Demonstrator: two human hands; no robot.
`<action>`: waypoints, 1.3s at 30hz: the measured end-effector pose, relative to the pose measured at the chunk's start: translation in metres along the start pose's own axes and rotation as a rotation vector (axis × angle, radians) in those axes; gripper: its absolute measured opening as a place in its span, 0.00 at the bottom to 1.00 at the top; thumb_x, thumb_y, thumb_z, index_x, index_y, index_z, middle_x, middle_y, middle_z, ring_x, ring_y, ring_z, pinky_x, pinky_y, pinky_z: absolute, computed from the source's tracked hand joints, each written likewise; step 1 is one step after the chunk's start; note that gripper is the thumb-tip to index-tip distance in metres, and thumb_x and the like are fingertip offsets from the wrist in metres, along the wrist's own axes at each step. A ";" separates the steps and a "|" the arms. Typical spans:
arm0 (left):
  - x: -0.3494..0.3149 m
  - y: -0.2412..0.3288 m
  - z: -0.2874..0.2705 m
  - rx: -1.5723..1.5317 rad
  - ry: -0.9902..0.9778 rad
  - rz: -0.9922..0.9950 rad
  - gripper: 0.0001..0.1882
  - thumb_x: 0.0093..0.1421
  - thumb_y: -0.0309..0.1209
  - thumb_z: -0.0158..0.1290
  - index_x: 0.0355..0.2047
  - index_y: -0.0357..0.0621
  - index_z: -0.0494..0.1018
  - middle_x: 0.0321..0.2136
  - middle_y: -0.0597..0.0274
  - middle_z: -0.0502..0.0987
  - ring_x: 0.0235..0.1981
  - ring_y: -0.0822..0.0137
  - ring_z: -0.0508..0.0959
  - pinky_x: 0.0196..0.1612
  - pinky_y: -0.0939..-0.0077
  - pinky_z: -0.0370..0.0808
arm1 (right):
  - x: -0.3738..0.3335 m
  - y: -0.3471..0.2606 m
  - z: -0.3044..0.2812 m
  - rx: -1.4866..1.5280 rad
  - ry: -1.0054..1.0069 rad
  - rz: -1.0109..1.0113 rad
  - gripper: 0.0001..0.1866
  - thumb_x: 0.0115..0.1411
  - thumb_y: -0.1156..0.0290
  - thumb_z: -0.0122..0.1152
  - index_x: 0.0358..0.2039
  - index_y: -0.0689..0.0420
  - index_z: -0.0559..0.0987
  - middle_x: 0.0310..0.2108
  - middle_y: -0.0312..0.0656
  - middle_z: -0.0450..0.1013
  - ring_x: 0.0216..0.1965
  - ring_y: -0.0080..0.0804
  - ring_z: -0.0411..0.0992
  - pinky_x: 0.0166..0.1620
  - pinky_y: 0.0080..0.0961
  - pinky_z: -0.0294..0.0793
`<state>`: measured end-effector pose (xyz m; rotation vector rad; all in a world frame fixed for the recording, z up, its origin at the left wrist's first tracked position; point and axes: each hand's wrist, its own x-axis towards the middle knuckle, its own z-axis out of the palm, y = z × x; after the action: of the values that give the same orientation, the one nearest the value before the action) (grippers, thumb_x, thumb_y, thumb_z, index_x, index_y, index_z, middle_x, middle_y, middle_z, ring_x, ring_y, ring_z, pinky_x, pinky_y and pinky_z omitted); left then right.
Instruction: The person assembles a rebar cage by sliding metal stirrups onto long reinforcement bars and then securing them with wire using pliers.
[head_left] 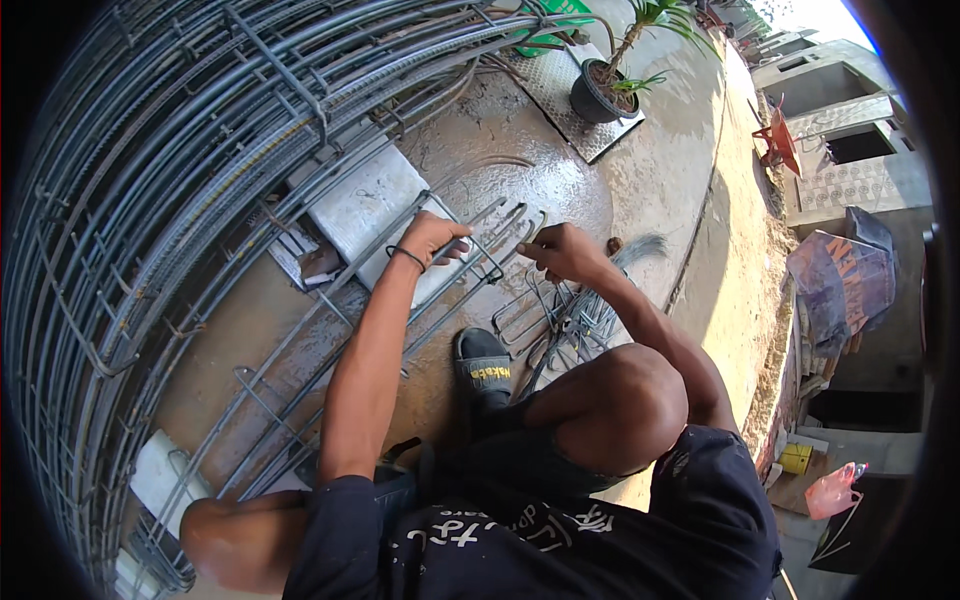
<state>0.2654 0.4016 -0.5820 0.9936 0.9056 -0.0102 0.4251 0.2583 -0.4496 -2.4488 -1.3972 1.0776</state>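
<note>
Low in front of me lies a narrow rebar cage (492, 272) of long steel bars and bent square stirrups, its hooked ends pointing away. My left hand (432, 242) is closed round a bar near that end, with a dark band on the wrist. To the right of the hooked ends, my right hand (566, 252) has its fingers drawn together in a pinch; whatever is in them is too small to make out. Loose bent stirrups (545, 315) lie below the right hand. Beside them, a bundle of thin tie wire (640, 250) sits partly behind my right forearm.
A tall stack of rebar cages (190, 190) curves along my left. A pale block (368, 205) supports the narrow cage. Farther off, a potted plant (598, 92) stands on a metal plate (550, 90). A red wheelbarrow (780, 140) and a tarpaulin (840, 280) are at the right.
</note>
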 end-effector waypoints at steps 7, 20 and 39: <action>-0.062 0.019 0.053 0.919 0.567 0.456 0.16 0.46 0.38 0.62 0.23 0.35 0.76 0.27 0.41 0.77 0.33 0.44 0.78 0.39 0.55 0.73 | -0.092 0.181 0.128 -0.100 0.111 0.387 0.33 0.51 0.45 0.61 0.37 0.67 0.72 0.30 0.59 0.73 0.36 0.53 0.73 0.39 0.40 0.71; -0.045 -0.014 0.060 -0.680 0.349 0.084 0.06 0.56 0.26 0.53 0.28 0.34 0.74 0.22 0.57 0.78 0.22 0.69 0.78 0.28 0.78 0.78 | -0.126 0.230 0.148 -0.359 0.201 0.393 0.51 0.38 0.61 0.72 0.59 0.60 0.52 0.54 0.56 0.57 0.56 0.57 0.56 0.54 0.44 0.60; -0.044 -0.032 0.074 0.065 0.731 0.573 0.13 0.51 0.27 0.60 0.37 0.36 0.75 0.28 0.52 0.79 0.28 0.59 0.80 0.32 0.70 0.74 | -0.144 0.191 0.073 -0.007 -0.184 0.497 0.44 0.40 0.34 0.65 0.54 0.48 0.69 0.43 0.53 0.60 0.48 0.50 0.62 0.51 0.43 0.61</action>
<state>0.2720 0.3130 -0.5594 1.3158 1.2450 0.8587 0.4670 0.0191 -0.5105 -2.8443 -0.8367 1.4213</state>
